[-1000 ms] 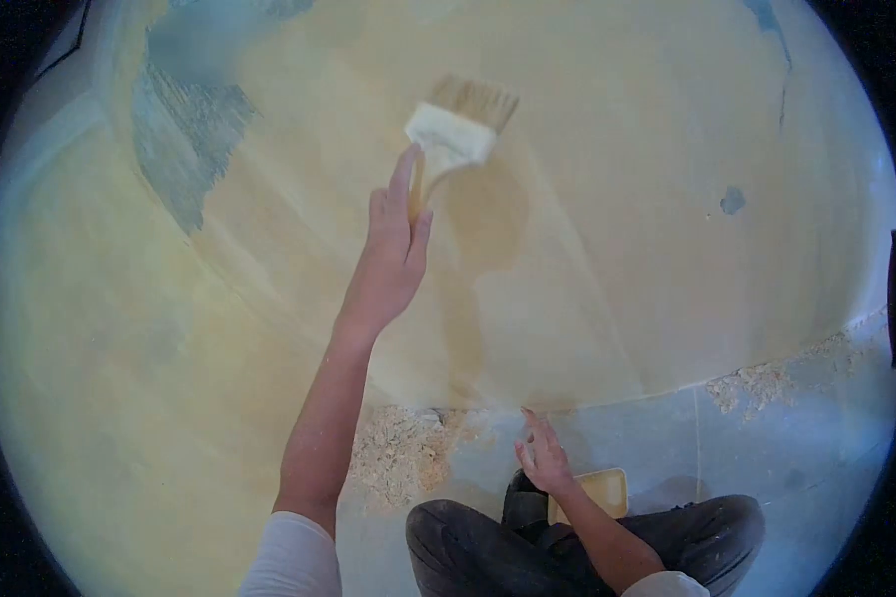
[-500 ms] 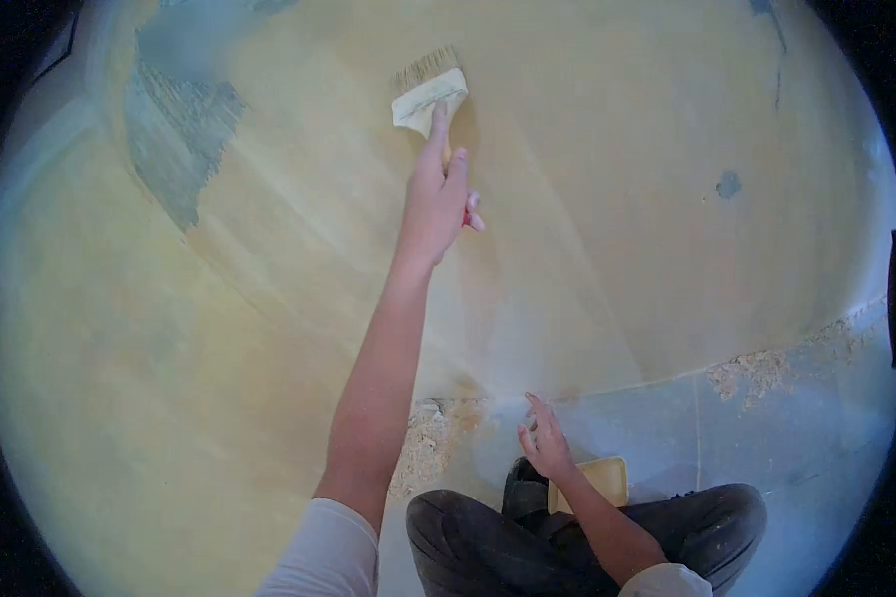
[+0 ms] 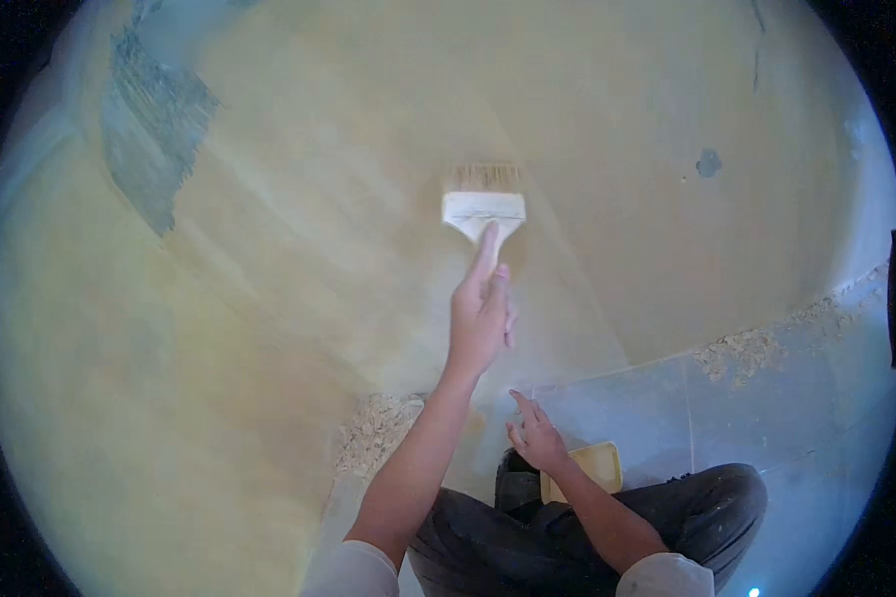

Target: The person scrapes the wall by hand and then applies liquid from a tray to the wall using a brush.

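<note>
I see left hand point(image 3: 480, 318) gripping brush point(image 3: 483, 204) at frame centre, bristles on yellow wall point(image 3: 269, 249); right hand point(image 3: 536, 438) lower centre, released, fingers spread.

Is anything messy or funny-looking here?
Yes. Pale crumbs lie spilled on the floor along the foot of the yellow wall. A rough grey patch up left of the brush in the left hand, and a small grey spot to its right, break the yellow.
</note>
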Tool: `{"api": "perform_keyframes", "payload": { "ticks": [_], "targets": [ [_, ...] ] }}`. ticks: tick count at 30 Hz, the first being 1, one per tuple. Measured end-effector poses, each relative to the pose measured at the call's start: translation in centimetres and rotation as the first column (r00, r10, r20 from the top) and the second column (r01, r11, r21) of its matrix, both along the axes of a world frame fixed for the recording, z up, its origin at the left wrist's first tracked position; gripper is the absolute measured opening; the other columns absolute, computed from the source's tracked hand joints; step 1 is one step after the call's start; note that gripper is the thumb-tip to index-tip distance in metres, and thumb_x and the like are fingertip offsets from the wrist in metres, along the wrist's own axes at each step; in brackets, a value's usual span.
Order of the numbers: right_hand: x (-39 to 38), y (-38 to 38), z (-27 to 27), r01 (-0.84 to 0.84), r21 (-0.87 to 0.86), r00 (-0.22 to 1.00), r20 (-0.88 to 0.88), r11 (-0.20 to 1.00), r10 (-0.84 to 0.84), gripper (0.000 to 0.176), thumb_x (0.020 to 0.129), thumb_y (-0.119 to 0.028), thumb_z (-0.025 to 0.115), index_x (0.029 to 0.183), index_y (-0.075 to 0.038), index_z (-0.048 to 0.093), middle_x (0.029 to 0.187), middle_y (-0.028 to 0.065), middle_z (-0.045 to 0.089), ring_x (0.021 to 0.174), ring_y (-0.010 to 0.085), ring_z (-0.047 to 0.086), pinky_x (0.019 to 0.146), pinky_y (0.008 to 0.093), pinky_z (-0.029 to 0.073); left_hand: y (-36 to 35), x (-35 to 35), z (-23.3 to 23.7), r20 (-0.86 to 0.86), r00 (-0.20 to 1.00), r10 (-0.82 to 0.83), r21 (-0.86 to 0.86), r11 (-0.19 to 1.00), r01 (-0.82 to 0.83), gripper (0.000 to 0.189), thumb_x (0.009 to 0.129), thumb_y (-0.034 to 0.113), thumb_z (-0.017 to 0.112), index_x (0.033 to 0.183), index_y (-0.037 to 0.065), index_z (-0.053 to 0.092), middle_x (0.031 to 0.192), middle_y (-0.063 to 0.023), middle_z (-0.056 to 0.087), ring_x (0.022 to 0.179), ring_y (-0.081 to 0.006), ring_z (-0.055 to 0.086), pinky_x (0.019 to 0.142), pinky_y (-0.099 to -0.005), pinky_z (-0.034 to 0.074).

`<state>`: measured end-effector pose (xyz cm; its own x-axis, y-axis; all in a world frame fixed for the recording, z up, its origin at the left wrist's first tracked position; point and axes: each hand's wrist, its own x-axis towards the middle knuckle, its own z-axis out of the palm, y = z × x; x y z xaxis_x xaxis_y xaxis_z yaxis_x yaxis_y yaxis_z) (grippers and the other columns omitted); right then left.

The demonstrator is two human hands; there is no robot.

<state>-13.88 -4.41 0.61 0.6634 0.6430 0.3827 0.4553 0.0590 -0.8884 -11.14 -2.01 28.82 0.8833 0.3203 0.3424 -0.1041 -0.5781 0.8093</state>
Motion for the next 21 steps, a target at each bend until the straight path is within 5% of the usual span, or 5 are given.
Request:
{"api": "perform_keyframes", "payload": {
  "ticks": [8,14,17,19,21],
  "targets": [
    [-0.2,0.5,-1.3,-0.061,-0.174,0.997,0.024,0.983,0.067,0.064,0.092,-0.029,0.053,0.147,-0.017,0.023,0.13,0.0257,0.045,0.117,0.0431,0.049,0.095,0.0514,0.046,-0.3,1.8,7.1,0.348,0.932,-0.097,-0.139,0.978,0.154,0.048,0.101,0.015,0.039,0.148,0.014,0.03,0.079,-0.0004,0.047,0.043,-0.0051,0.037,0.032,-0.0195,0.024],
    [-0.4,1.0,-2.3,-0.013,-0.194,0.999,0.036,0.981,0.02,0.064,0.092,-0.03,0.054,0.147,-0.017,0.024,0.13,0.0216,0.048,0.118,0.0413,0.049,0.099,0.0479,0.043,0.9,2.9,3.8,0.338,0.932,-0.129,-0.392,0.881,0.265,0.047,0.101,0.014,0.041,0.147,0.013,0.033,0.082,-0.0007,0.049,0.045,-0.0041,0.038,0.032,-0.0167,0.023],
    [-0.4,1.0,-1.6,-0.09,-0.164,0.996,0.005,0.982,0.092,0.065,0.093,-0.035,0.051,0.149,-0.02,0.021,0.132,0.0224,0.047,0.126,0.0404,0.043,0.105,0.0495,0.038,2.6,1.8,0.8,0.205,0.975,0.085,-0.493,0.87,0.028,0.048,0.091,0.001,0.048,0.138,0.01,0.043,0.1,-0.0023,0.057,0.046,-0.0014,0.041,0.033,-0.0108,0.03],
    [-0.1,2.8,-3.3,-0.081,-0.022,0.99,0.113,0.997,0.083,0.067,0.093,-0.034,0.052,0.15,-0.019,0.02,0.132,0.0205,0.048,0.121,0.0362,0.048,0.102,0.0488,0.041,6.5,1.1,-2.1,0.291,0.946,-0.144,-0.335,0.911,0.241,0.045,0.09,0.006,0.053,0.133,0.012,0.044,0.092,0.0038,0.057,0.048,-0.001,0.039,0.037,-0.0122,0.03],
    [-0.1,4.4,-4.0,-0.007,-0.062,0.989,0.15,0.998,0.016,0.063,0.09,-0.033,0.053,0.146,-0.017,0.03,0.12,0.0193,0.056,0.113,0.0351,0.053,0.095,0.0478,0.044,11.4,1.6,-2.3,0.031,0.963,-0.267,-0.549,0.801,0.239,0.043,0.09,0.01,0.055,0.132,0.013,0.045,0.088,0.0028,0.056,0.047,-0.0013,0.039,0.037,-0.0143,0.031]
  ]
}}
